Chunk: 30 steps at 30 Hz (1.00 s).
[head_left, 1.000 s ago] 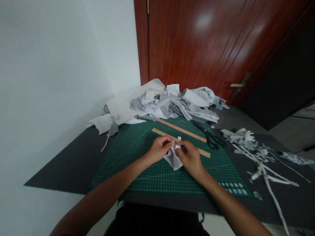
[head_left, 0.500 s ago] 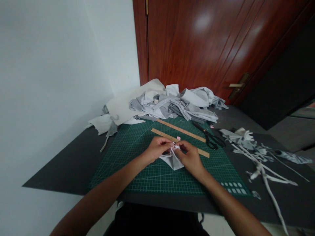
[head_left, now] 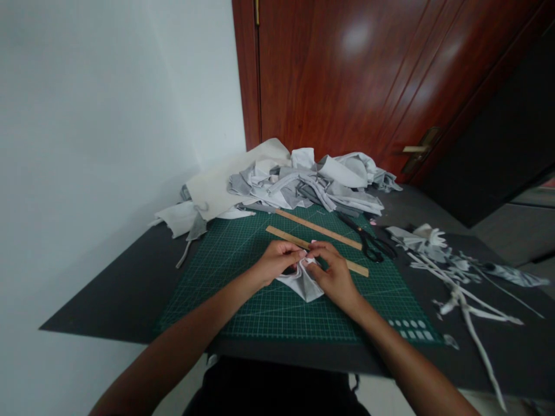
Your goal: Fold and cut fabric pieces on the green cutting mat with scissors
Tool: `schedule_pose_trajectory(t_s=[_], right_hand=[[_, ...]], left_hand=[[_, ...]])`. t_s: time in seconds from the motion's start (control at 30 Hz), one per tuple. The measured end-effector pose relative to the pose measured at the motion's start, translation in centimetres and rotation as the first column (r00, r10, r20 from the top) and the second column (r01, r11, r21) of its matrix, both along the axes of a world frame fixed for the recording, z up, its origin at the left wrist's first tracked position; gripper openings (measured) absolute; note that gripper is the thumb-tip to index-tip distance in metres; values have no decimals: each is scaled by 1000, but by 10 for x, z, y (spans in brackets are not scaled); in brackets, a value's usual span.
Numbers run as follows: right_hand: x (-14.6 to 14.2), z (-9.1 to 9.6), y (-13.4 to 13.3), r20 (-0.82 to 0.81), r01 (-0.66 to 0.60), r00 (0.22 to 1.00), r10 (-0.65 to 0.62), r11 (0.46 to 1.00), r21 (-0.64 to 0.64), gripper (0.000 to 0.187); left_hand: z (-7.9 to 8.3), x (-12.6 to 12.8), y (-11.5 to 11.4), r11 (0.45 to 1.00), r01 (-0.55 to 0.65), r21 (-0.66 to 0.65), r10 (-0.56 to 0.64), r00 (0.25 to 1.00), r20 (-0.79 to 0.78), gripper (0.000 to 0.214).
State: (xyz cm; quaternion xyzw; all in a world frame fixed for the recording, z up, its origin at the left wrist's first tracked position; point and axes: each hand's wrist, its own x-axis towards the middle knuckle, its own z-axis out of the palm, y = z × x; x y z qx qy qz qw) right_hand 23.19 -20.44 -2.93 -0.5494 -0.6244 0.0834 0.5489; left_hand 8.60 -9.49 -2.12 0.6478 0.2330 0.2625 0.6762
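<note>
Both hands meet over the middle of the green cutting mat. My left hand and my right hand each pinch the top of a small piece of white-grey fabric, whose lower part lies on the mat. The fingers of both hands are curled tight on the cloth. A wooden ruler lies just behind the hands, and a second wooden ruler lies farther back.
Black scissors lie on the mat's right part. A heap of grey and white fabric fills the table's far side. Cut strips and scraps lie at the right. A white wall is left; a wooden door stands behind.
The hands have shifted slightly on the fabric piece; my right fingers now reach over its top edge. The cloth has spread a little flatter on the mat.
</note>
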Motion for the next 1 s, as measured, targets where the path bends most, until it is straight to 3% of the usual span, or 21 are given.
schedule_pose_trajectory(t_s=[0.17, 0.33, 0.43, 0.57, 0.7, 0.8, 0.9, 0.97, 1.0], right_hand=[[2, -2, 1, 3, -103, 995, 104, 991, -81, 12], [7, -5, 4, -18, -76, 997, 75, 993, -91, 9], [13, -6, 7, -145, -41, 989, 31, 997, -69, 8], [21, -4, 11, -391, 50, 919, -38, 998, 23, 16], [22, -3, 13, -490, 124, 868, -82, 991, 55, 21], [18, -7, 14, -527, 129, 845, -95, 991, 28, 22], [17, -12, 16, -545, 122, 831, -111, 992, -16, 24], [18, -15, 18, -548, 147, 824, -141, 989, -33, 24], [19, -16, 18, -547, 168, 822, -158, 985, -31, 24]], left_hand=[[-5, 1, 3, 999, -4, 32, 5, 999, -33, 48], [-6, 1, 4, 996, 6, 91, -6, 1000, -3, 49], [-5, 2, 6, 992, 18, 124, -28, 996, 81, 52], [-9, 5, 9, 998, -52, 31, 46, 984, 170, 87], [-17, 9, 6, 994, -87, -61, 94, 986, 137, 73], [-20, 10, 0, 989, -132, 71, 125, 988, 94, 48], [-19, 9, -3, 912, -240, 331, 244, 969, 29, 27], [-19, 7, -1, 861, -278, 426, 302, 953, 12, 29], [-19, 6, 0, 864, -288, 413, 311, 950, 13, 35]])
